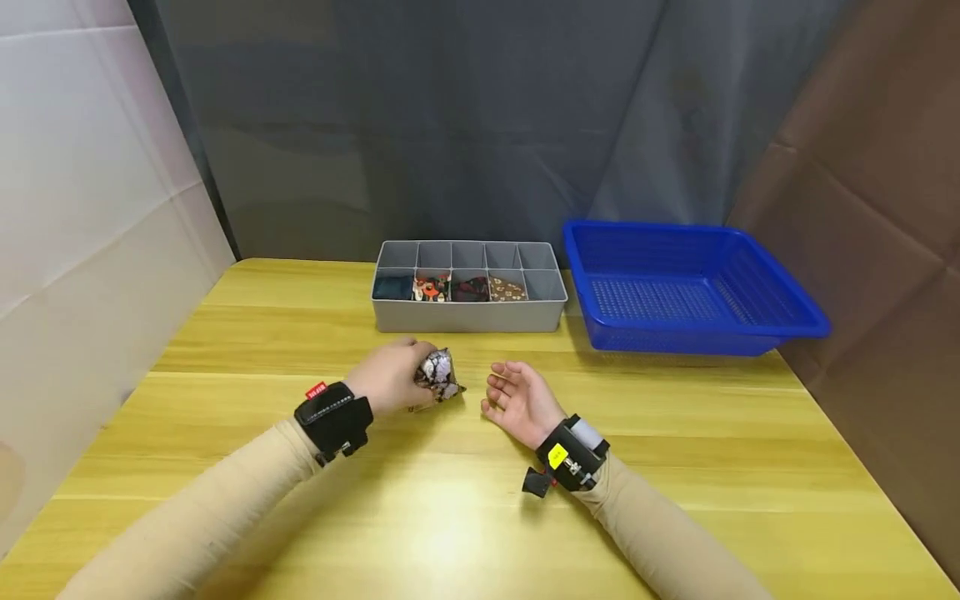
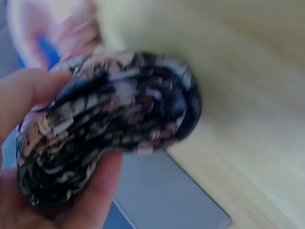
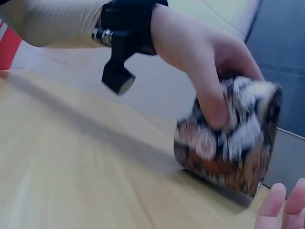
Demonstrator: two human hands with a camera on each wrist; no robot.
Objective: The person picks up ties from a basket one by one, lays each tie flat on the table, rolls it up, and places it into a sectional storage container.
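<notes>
Just above the yellow table (image 1: 675, 467), the left hand (image 1: 390, 377) curls its fingers round a rolled patterned cloth (image 1: 437, 372), probably a sock, though both wrist views are blurred. Nearby, the right hand (image 1: 521, 400) rests palm up, fingers relaxed, holding nothing, before the grey divided organiser (image 1: 468, 315).

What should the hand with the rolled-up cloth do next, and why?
Probably carry the rolled patterned cloth to the grey divided box and drop it into a free compartment. The left hand already grips the roll, the right hand lies open, and similar rolls fill some front compartments.
</notes>
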